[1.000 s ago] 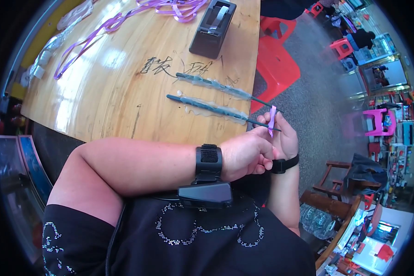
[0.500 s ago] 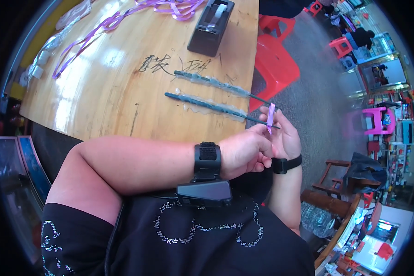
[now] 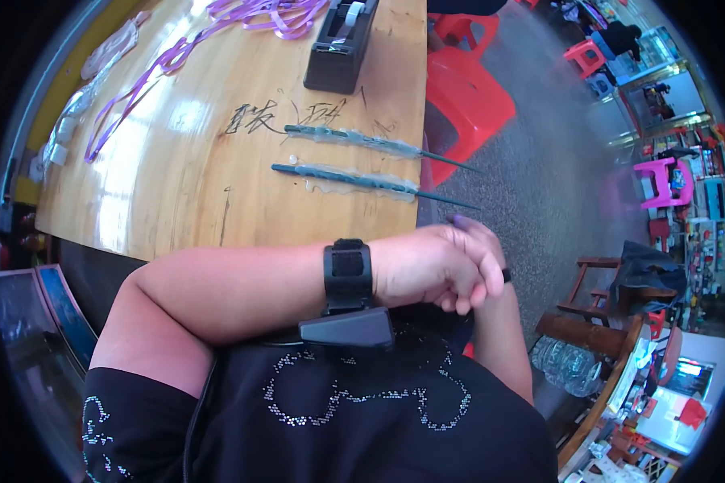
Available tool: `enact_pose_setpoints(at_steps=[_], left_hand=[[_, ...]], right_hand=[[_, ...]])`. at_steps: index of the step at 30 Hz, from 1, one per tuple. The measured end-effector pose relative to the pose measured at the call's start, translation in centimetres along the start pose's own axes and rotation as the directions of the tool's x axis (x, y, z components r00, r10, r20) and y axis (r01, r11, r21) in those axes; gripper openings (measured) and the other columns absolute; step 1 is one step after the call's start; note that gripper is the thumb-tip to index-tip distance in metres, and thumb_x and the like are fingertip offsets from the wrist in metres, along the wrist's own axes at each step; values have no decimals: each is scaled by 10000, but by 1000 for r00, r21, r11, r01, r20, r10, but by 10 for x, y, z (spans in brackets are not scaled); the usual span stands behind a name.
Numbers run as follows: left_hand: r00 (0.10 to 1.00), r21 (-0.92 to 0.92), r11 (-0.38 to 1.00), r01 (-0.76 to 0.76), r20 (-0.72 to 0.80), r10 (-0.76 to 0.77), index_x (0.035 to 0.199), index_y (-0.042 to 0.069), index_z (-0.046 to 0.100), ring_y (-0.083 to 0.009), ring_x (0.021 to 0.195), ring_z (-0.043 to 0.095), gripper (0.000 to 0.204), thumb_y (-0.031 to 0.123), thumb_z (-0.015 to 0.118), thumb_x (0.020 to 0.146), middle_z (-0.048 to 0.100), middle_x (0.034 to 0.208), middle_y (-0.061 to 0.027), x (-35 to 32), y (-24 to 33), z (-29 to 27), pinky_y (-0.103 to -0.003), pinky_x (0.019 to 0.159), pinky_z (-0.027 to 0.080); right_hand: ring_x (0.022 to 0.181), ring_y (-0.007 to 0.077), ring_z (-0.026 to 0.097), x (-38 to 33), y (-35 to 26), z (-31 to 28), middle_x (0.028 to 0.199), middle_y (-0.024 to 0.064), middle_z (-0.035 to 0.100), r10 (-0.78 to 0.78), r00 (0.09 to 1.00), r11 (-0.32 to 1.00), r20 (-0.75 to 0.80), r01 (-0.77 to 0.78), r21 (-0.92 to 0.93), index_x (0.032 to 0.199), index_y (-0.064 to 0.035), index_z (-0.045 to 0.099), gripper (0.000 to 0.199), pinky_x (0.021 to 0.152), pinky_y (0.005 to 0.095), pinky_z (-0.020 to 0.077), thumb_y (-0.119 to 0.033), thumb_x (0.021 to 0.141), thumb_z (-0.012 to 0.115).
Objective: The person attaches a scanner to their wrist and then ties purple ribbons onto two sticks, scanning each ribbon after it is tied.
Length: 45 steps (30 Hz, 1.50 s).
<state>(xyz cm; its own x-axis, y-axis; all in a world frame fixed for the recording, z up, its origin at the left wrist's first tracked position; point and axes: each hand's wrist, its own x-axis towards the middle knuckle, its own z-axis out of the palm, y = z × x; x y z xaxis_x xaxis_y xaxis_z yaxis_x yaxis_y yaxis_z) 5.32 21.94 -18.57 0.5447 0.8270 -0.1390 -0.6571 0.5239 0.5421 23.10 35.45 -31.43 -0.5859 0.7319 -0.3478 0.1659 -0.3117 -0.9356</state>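
Note:
My left hand (image 3: 427,270) reaches across to the right, its fingers curled closed in front of my right hand (image 3: 482,233). Anything within the left fingers is hidden from view. Most of the right hand is behind the left, so its fingers barely show. A small blurred purple bit, likely ribbon (image 3: 457,219), peeks out above the hands. Just beyond them lie two thin dark green sticks, a near one (image 3: 354,179) and a far one (image 3: 338,138), each coated partway in clear glue-like material. Their thin ends jut past the table's right edge.
A black tape dispenser (image 3: 338,52) stands on the wooden table (image 3: 193,185). Purple ribbon (image 3: 169,58) lies tangled at the far left. Beside the table's right edge is a red plastic stool (image 3: 471,101). A pink stool (image 3: 660,183) stands farther right.
My hands have drawn together and come off the near stick's thin end. The purple ribbon loop that was around that end is no longer on it. The view has shifted slightly.

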Motion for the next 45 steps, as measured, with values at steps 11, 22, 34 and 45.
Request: enact_pose_setpoints(at_steps=[11, 22, 34, 45], left_hand=[[822, 361, 826, -434, -218, 527, 867, 41, 590, -72, 667, 552, 130, 21, 469, 822, 602, 775, -19, -12, 38, -5, -194, 611, 430], [81, 522, 204, 828, -472, 878, 1062, 3, 608, -249, 882, 646, 415, 338, 576, 820, 660, 926, -165, -88, 234, -110, -357, 775, 507], [-122, 552, 247, 796, -253, 960, 939, 133, 674, -208, 808, 655, 216, 258, 566, 801, 670, 913, -118, -95, 284, -143, -340, 738, 513], [129, 790, 34, -612, 58, 990, 814, 88, 618, -90, 615, 485, 169, 240, 554, 849, 558, 743, -11, -120, 284, 90, -245, 516, 377]], right_hand=[[957, 195, 571, 6, -14, 6, 1118, 123, 561, 130, 991, 941, -19, -117, 318, 1246, 21, 439, 397, 763, 297, 462, -72, 866, 500], [807, 152, 569, -38, -1, -20, 1017, 76, 610, 168, 986, 881, -9, -146, 450, 1122, -32, 536, 293, 679, 260, 465, -92, 835, 540], [776, 151, 594, -52, -2, -16, 936, 67, 638, 185, 983, 878, -8, -161, 452, 1081, -39, 566, 245, 650, 257, 472, -83, 841, 538], [752, 150, 599, -63, -20, -17, 893, 76, 644, 88, 991, 871, 103, -127, 474, 1047, -24, 584, 201, 643, 262, 481, -64, 861, 518]])
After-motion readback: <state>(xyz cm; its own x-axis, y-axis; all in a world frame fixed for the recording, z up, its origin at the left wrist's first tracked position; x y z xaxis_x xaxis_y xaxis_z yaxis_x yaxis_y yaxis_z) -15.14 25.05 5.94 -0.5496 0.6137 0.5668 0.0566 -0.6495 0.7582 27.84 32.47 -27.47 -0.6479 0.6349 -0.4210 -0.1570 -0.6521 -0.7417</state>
